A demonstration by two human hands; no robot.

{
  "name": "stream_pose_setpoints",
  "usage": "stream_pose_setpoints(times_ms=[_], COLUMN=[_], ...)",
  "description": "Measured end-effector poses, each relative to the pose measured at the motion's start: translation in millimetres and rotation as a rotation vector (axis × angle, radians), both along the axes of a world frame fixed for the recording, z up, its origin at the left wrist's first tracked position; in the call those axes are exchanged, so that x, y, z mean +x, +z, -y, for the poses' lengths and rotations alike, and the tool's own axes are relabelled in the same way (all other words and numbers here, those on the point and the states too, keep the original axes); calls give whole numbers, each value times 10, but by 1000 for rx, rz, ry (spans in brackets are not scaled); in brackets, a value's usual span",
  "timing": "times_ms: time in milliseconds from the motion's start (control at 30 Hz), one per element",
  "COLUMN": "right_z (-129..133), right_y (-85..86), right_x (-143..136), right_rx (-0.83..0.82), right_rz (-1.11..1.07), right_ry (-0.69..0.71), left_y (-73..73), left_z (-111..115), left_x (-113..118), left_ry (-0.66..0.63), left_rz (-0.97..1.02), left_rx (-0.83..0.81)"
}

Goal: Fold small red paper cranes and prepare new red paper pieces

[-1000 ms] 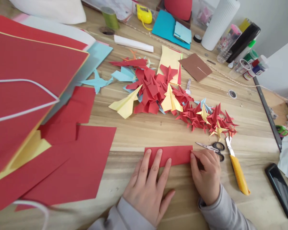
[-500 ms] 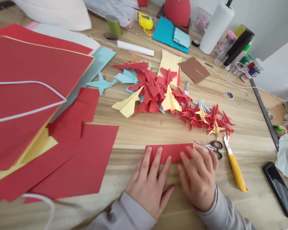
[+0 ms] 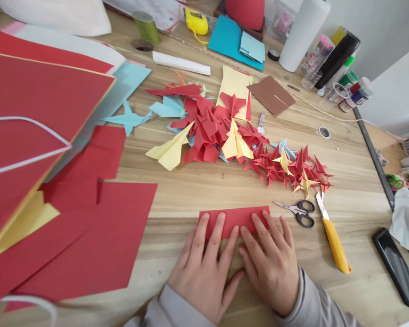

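Note:
A narrow red paper rectangle (image 3: 236, 219) lies flat on the wooden table in front of me. Spread fingers of my left hand (image 3: 206, 268) rest on its left part, pressing it from above. On its right part lie the fingertips of my right hand (image 3: 271, 261), the fingers slightly bent and apart. Neither hand grips anything. Just right of the paper are small scissors (image 3: 298, 210) with black handles, and beside them a cutter with a yellow handle (image 3: 336, 243).
Folded red paper pieces (image 3: 207, 127) spread beyond the hands, with yellow and blue ones. Large red sheets (image 3: 122, 236) cover the left side. A black phone (image 3: 397, 268) lies at the right. Bottles, a tape measure (image 3: 196, 22) and a brown square (image 3: 272, 95) stand or lie farther back.
My right hand has slid left along the red paper, closer to my left hand. The view has shifted slightly; my left hand stays on the paper's left part.

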State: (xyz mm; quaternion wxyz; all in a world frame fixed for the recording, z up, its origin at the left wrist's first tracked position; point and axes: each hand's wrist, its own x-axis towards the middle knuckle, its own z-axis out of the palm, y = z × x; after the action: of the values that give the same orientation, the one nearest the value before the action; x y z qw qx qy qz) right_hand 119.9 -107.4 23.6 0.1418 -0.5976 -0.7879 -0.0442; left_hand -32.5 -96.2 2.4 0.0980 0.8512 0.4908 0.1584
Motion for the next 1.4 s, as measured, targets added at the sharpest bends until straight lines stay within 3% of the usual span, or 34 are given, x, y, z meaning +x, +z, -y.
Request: stream_pose_setpoints(times_ms=[300, 633, 1400], right_z=[-3, 70, 64], right_y=[6, -115, -42], right_x=[-8, 82, 133], right_rx=[14, 3, 61], right_rz=[8, 63, 34], right_ry=[7, 33, 104], left_y=[-1, -8, -23], left_z=[-2, 0, -7], left_x=[5, 1, -5], left_ry=[10, 3, -9], left_rz=[13, 9, 36], left_rx=[13, 15, 30])
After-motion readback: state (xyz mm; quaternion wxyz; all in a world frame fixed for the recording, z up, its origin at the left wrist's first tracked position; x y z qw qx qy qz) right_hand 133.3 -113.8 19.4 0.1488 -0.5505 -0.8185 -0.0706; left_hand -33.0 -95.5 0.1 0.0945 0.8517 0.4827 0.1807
